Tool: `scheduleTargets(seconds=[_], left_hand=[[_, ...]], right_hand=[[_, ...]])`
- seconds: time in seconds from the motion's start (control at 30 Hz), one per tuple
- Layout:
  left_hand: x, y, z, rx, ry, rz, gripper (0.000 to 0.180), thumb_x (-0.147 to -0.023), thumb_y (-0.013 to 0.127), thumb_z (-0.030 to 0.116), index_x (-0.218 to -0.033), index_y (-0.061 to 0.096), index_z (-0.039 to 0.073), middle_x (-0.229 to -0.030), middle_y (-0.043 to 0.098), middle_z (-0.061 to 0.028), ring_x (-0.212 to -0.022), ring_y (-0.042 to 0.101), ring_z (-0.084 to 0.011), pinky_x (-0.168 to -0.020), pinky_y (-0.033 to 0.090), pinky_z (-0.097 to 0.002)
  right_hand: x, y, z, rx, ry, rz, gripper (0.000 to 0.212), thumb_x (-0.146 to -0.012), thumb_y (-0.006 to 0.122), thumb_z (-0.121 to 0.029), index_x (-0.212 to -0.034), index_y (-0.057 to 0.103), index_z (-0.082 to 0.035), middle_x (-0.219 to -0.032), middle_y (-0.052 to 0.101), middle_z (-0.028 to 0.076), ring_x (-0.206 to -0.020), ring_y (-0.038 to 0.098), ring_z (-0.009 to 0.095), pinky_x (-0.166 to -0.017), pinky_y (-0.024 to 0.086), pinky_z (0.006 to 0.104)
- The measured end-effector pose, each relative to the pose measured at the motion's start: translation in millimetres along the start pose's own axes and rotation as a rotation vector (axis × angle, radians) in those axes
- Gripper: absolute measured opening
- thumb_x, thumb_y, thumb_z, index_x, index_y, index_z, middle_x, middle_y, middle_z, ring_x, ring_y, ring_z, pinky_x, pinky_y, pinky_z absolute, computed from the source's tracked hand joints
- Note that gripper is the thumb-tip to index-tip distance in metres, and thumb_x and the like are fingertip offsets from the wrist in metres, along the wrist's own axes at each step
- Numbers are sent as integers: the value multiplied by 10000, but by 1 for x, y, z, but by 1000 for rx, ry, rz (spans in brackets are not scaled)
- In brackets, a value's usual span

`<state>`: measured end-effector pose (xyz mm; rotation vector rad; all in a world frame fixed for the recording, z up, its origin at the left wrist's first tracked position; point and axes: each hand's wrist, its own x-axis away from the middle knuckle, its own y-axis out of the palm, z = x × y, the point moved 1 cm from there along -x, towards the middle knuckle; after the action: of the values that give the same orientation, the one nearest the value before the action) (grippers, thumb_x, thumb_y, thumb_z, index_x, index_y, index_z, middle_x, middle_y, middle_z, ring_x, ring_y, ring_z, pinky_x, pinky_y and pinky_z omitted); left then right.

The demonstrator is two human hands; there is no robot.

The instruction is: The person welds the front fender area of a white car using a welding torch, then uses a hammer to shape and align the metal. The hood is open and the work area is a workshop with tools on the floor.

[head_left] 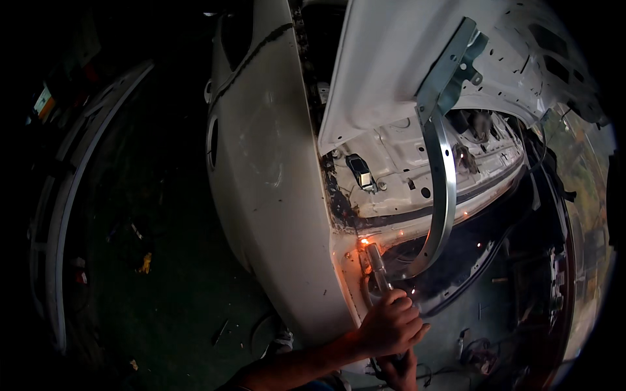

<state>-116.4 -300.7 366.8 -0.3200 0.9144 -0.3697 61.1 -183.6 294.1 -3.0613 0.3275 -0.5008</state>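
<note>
My left hand [394, 324] is closed round the metal neck of a welding torch [377, 259]. Below it, my right hand [401, 370] is wrapped round the rear part of the same torch, much of it hidden behind the left hand and dark. The torch's nozzle points at the corner seam of a white car body [280, 189]. At the nozzle tip a bright orange spot [365, 242] glows, lighting the metal round it. Several sparks fly off to the right.
A raised white panel [385, 72] stands over the opening, with a curved metal hinge arm [443, 176] close right of the torch. A small dark box [358, 171] lies on the inner metal shelf. Leftward, a long pale panel [75, 189] stands by the dark green floor [176, 293].
</note>
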Motion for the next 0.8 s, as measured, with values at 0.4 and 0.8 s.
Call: scheduleTargets(seconds=[0.4, 0.8], left_hand=[[-1, -9, 7, -70, 17, -61, 279, -830, 743, 217, -647, 566, 104, -663, 489, -28, -747, 532, -213, -991, 437, -446], [-1, -6, 0, -47, 6, 11, 325, -834, 770, 224, -626, 543, 120, -638, 451, -1, -681, 508, -189, -918, 434, -395]], right_hand=[[-9, 15, -63, 383, -86, 109, 549, -783, 744, -173, -1252, 524, 9, -882, 687, 100, -805, 634, 175, -757, 525, 335], [-14, 17, -66, 436, -31, 91, 554, -783, 750, -164, -1246, 515, 32, -899, 685, 111, -806, 633, 156, -762, 522, 326]])
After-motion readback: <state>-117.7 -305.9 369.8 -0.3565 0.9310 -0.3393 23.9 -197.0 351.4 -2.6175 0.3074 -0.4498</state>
